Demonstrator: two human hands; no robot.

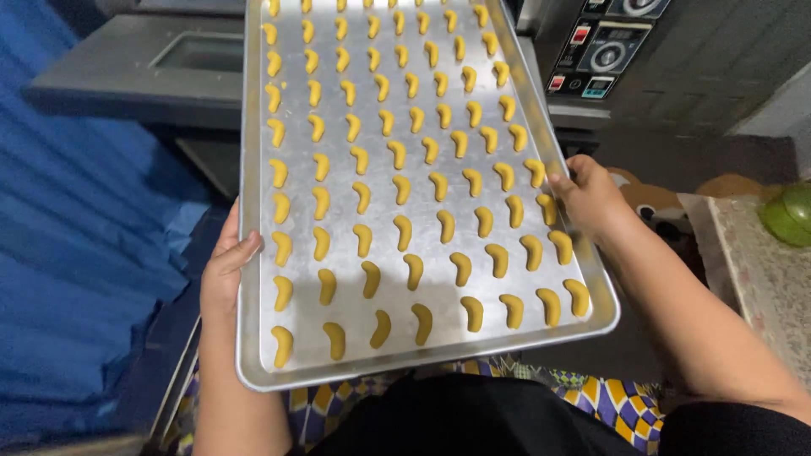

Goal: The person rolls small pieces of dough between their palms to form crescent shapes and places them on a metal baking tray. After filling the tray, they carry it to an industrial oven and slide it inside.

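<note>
Two hands carry one tray (pixel 253 295) at its long sides: the left hand (pixel 224 274) curls its thumb over the near-left rim, the right hand (pixel 589 196) clamps the right rim farther up. Dozens of yellow crescent cookies (pixel 414 270) lie in rows of seven, apart. Beyond stands an oven (pixel 608 51).

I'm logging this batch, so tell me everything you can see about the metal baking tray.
The baking tray is a large rectangular sheet of bare, shiny silver metal with a low raised rim and rounded corners. It is held about level, its far end running out of view toward an oven. Rows of small yellow crescent-shaped dough pieces cover it, spaced apart. The left hand grips its left rim and the right hand its right rim.
</note>
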